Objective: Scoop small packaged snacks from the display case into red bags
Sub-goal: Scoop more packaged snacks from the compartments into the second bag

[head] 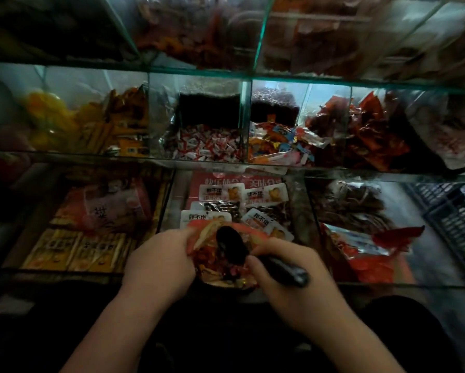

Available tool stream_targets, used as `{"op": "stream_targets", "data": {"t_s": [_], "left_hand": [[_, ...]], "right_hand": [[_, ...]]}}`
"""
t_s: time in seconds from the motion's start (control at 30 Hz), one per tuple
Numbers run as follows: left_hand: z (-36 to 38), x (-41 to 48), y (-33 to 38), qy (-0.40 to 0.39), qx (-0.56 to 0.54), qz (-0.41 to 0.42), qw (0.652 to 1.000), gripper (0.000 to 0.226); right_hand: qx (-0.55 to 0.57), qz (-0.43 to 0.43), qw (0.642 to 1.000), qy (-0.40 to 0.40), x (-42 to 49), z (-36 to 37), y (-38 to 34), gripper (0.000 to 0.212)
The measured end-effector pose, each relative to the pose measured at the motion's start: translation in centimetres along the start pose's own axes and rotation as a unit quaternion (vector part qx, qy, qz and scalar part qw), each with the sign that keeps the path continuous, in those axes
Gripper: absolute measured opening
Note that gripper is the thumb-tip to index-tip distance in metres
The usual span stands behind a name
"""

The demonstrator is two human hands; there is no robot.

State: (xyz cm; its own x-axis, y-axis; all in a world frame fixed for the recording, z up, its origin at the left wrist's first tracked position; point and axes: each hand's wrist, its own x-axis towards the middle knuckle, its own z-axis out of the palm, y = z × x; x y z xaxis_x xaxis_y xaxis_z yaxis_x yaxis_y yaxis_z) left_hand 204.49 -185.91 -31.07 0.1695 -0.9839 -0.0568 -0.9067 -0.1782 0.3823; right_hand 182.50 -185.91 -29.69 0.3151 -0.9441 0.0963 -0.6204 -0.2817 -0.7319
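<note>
My left hand (160, 261) pinches the left rim of a red bag (212, 258) and holds it open at the front of the glass display case (242, 164). My right hand (285, 275) grips the handle of a black scoop (231, 247), whose bowl sits tilted inside the bag's mouth. Red and yellow small packaged snacks (212, 274) lie in the bag. Behind the bag, white-labelled snack packs (258, 197) fill the middle bottom compartment.
Glass dividers split the case into compartments on three tiers. Yellow packets (72, 249) lie bottom left, red pouches (366, 254) bottom right. The middle tier holds red-and-white candies (207, 144) and mixed wrappers (277, 142). A dark plastic crate (452, 219) stands far right.
</note>
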Motion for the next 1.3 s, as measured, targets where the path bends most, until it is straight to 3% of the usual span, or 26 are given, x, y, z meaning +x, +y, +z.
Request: {"op": "stream_targets", "data": {"t_s": [0.1, 0.17, 0.27, 0.37, 0.53, 0.67, 0.9, 1.0, 1.1, 1.17, 1.3], "left_hand": [[0.7, -0.2, 0.1, 0.042, -0.029, -0.004, 0.999, 0.032], [1.3, -0.5, 0.2, 0.067, -0.045, 0.011, 0.997, 0.033], [2.0, -0.7, -0.1, 0.102, -0.081, 0.011, 0.991, 0.032], [1.9, -0.5, -0.5, 0.108, -0.119, -0.001, 0.987, 0.034], [1.9, -0.8, -0.9, 0.083, -0.133, 0.005, 0.988, 0.052], [1.8, -1.0, -0.9, 0.075, -0.136, -0.001, 0.988, 0.057], [1.3, -1.3, 0.0, 0.058, -0.105, 0.017, 0.993, 0.056], [0.4, -1.6, 0.9, 0.135, -0.085, 0.054, 0.986, 0.045], [0.5, -2.1, 2.7, 0.198, -0.149, 0.151, 0.957, 0.019], [1.8, -2.3, 3.8, 0.149, -0.168, 0.172, 0.959, 0.021], [5.6, -1.3, 4.6, 0.032, -0.127, 0.088, 0.987, 0.052]], "right_hand": [[0.010, 0.048, 0.999, -0.016, 1.5, 3.9, 1.2, 0.004], [0.090, 0.120, 0.988, 0.044, 2.5, 6.0, 1.7, 0.010], [0.210, 0.213, 0.946, 0.125, 2.7, 7.2, 1.8, 0.020], [0.288, 0.266, 0.913, 0.111, 2.1, 7.4, 1.9, 0.014], [0.421, 0.348, 0.825, 0.149, 1.9, 6.5, 2.8, 0.014], [0.444, 0.341, 0.805, 0.196, 1.0, 4.9, 2.7, 0.013], [0.416, 0.309, 0.822, 0.237, -0.1, 1.1, 2.1, 0.023], [0.422, 0.319, 0.812, 0.246, -1.3, -0.3, 2.2, 0.025], [0.424, 0.327, 0.798, 0.275, -2.4, -1.4, 3.0, 0.027], [0.439, 0.331, 0.787, 0.279, -2.8, -2.1, 3.2, 0.028], [0.471, 0.315, 0.777, 0.274, -2.8, -2.9, 2.8, 0.033]]}}
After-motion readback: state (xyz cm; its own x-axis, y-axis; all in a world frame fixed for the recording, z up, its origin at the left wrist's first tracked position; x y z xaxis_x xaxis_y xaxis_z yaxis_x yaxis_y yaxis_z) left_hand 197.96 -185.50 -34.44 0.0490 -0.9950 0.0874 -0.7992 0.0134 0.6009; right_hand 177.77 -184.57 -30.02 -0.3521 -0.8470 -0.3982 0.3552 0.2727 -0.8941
